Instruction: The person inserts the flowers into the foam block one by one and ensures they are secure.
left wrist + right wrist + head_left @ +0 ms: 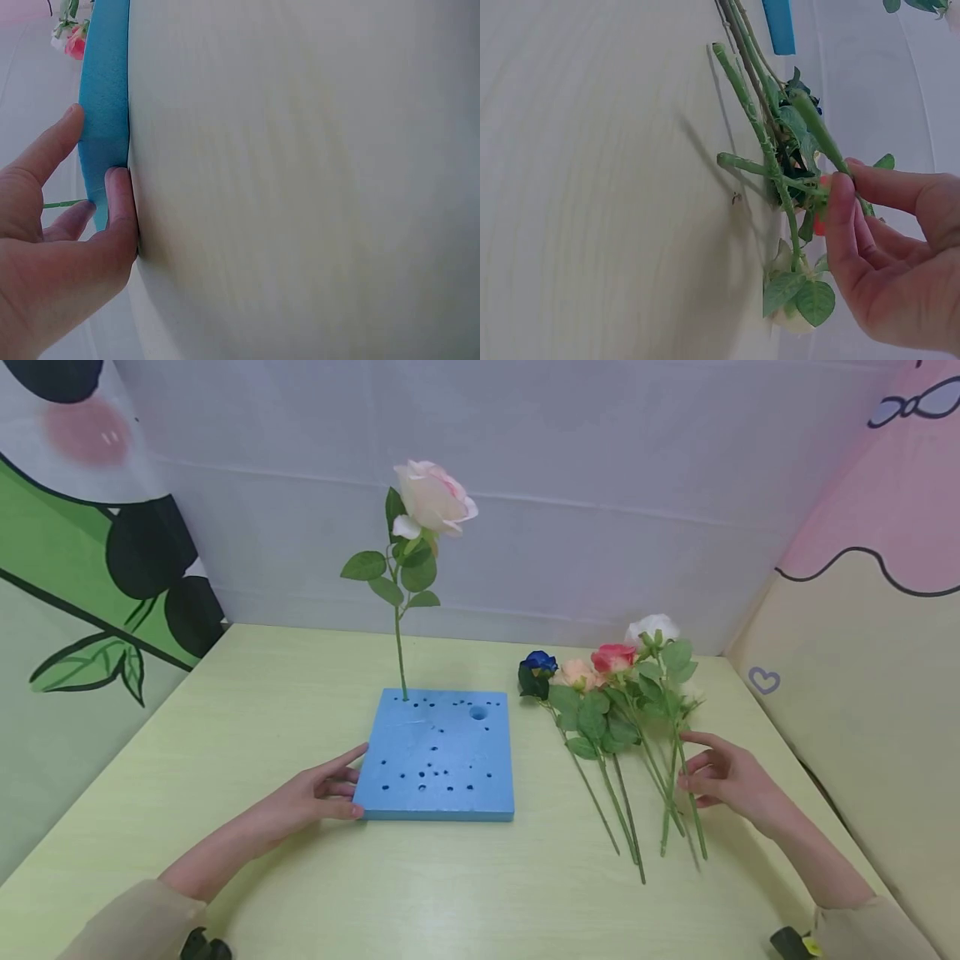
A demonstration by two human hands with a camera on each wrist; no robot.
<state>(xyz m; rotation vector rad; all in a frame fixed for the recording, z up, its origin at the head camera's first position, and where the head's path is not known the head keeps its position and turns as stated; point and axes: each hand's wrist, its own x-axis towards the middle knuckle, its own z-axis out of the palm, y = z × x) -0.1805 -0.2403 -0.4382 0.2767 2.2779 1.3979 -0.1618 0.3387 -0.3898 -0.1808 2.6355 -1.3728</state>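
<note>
My left hand [318,793] rests against the left side of a blue block [450,743] pierced with several holes, its thumb at the near corner. In the left wrist view, fingertips touch the block's side face [106,90]. A pale pink rose [435,502] stands upright in a hole at the block's back left. My right hand [731,781] pinches the green stem [821,135] of an artificial flower between thumb and fingers; it appears to be the white rose [651,628]. That stem's cut end is raised off the table in the right wrist view.
Beside the held stem lie a blue rose [540,662], a peach rose [577,674] and a red-pink rose [613,657], their stems toward me. A pale table [285,693] is bounded by a grey cloth [562,527] behind and printed panels at both sides.
</note>
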